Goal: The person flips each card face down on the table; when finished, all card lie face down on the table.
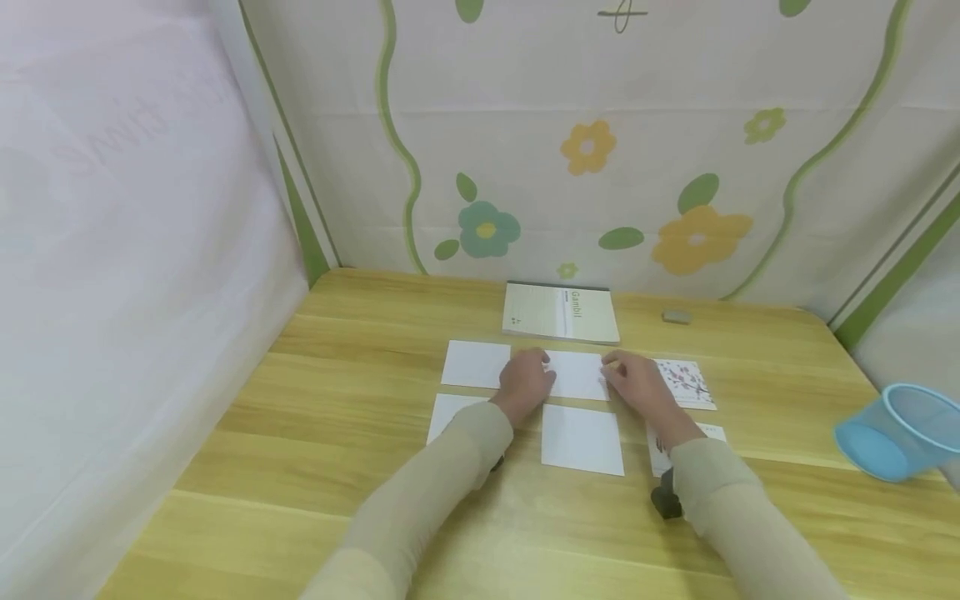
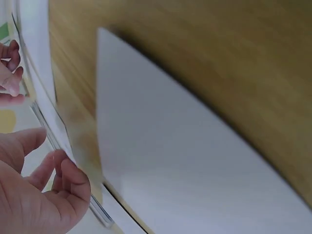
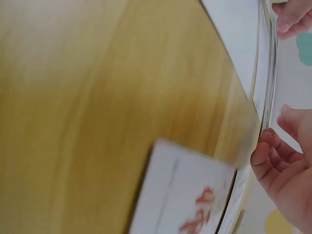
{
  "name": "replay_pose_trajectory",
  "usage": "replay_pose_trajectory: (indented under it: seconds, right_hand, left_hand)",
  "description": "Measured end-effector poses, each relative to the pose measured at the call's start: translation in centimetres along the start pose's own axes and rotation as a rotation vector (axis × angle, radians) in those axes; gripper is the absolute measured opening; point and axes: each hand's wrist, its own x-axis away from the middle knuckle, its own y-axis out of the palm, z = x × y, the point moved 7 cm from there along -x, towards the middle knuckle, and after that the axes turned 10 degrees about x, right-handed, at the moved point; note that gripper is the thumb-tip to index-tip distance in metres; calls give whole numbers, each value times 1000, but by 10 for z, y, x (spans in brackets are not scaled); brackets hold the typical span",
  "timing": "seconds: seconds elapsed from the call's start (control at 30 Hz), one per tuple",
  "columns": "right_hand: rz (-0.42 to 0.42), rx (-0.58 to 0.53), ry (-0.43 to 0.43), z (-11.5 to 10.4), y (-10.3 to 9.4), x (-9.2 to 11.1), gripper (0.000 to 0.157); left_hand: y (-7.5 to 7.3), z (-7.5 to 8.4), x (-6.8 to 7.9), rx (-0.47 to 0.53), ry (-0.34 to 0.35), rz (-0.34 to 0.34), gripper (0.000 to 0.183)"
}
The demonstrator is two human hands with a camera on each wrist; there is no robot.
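Note:
A white card (image 1: 577, 375) lies flat on the table between the two hands. At its left edge is my left hand (image 1: 527, 382), fingers loosely bent and thumb held apart from them in the left wrist view. My right hand (image 1: 633, 379) is at the right edge, fingers bent, its thumb also apart from them. Whether the fingertips touch the card is hard to tell. Other blank cards lie upper left (image 1: 475, 364), lower left (image 1: 448, 412) and lower middle (image 1: 582, 440). On the right are a blossom-printed card (image 1: 686, 383) and a printed card (image 3: 190, 195) with red characters, partly covered by my right arm.
Behind the cards lies a pad (image 1: 540, 312) marked "Gambit". A small grey block (image 1: 676, 317) sits to its right. At the right edge of the wooden table (image 1: 300, 450), a blue mesh basket (image 1: 862, 442) leans tilted. Patterned cloth (image 1: 525, 133) hangs behind.

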Motion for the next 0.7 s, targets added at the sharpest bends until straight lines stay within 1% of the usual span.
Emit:
replay_pose_trajectory:
  seconds: [0.1,0.17,0.2,0.23,0.33,0.4,0.43,0.5,0.57,0.63,0.7]
  right_hand:
    - [23,-31,71,17,-13,6,29]
    - [37,-56,113,29,-22,10,31]
    - [46,-63,129,34,-26,12,31]
    - [55,-68,142,40,-30,14,31]
    - [87,-53,183,57,-41,19,30]
    - [93,-23,206,68,-46,21,30]
    - [87,-5,223,73,-48,22,31]
    - [59,21,259,84,-49,25,33]
    - [5,27,297,93,-48,28,38]
    - [-45,15,328,101,-46,33,42]
    - [-76,-10,344,105,-46,37,45]
  left_hand:
    - [3,7,-2,85,-28,26,26]
    - [8,12,-3,207,-57,14,30]
    - [12,14,-4,281,-80,3,31]
    - [17,17,-4,375,-106,-14,34]
    - [34,24,-5,669,-212,-81,41]
    - [45,31,-5,825,-267,-125,47]
    - [49,34,-6,898,-291,-150,51]
    - [58,42,-6,1003,-330,-201,58]
    - [67,49,-6,1093,-369,-247,66]
    - [75,57,-6,1161,-407,-291,71]
    - [83,65,-4,1199,-428,-335,73]
